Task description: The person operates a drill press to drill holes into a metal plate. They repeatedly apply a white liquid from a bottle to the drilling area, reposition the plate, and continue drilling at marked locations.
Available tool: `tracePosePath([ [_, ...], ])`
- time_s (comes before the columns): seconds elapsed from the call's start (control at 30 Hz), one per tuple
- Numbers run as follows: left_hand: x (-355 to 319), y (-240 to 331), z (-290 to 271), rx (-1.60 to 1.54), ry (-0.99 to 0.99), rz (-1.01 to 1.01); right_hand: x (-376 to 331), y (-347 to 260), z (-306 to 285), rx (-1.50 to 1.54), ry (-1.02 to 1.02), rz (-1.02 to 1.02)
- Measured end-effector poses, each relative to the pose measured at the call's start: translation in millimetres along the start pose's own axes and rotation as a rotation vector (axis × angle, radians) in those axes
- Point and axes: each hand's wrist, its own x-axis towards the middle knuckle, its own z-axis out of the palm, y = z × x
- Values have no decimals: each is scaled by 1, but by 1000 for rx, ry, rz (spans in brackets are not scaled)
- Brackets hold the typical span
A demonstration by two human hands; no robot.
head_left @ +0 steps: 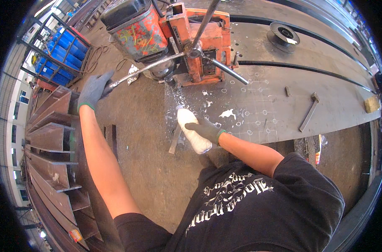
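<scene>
Your left hand (95, 89), in a grey glove with a green cuff, has its fingers curled around the outer end of a long metal lever (151, 64), which runs to the hub of an orange-red drilling machine (194, 69). Your right hand (204, 129), also gloved, has its fingers wrapped around the middle of a white bottle (193, 136). The bottle is tilted over the near edge of a steel plate (346, 101), its narrow end pointing up toward the drill head; the view is too coarse there for you to be sure whether the tip touches anything.

The machine stands on the plate, beside rows of chalk circles (249, 124) and a few white splashes (228, 113). Below the bottle, a flat metal strip (174, 140) sticks out past the plate's edge. Toward your right lie a bar with a block at its end (310, 111) and a yellowish block (371, 104); a black spool (284, 37) sits farther back. On your left are stacked steel beams (52, 138), with blue cylinders (73, 46) in a rack beyond them.
</scene>
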Motion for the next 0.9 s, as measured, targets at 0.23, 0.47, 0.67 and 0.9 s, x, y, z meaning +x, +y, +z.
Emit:
tracePosePath([
  [0.23,8,-15,4,23,12,149,-4,-4,1,-4,46,-49],
  [0.47,20,-47,13,294,191,580,-9,-12,0,29,9,-57],
  [0.67,11,-18,11,-61,65,142,-13,-18,-2,-7,3,-31],
  [0.9,8,-21,11,-67,76,117,-5,-6,1,57,-8,-29],
])
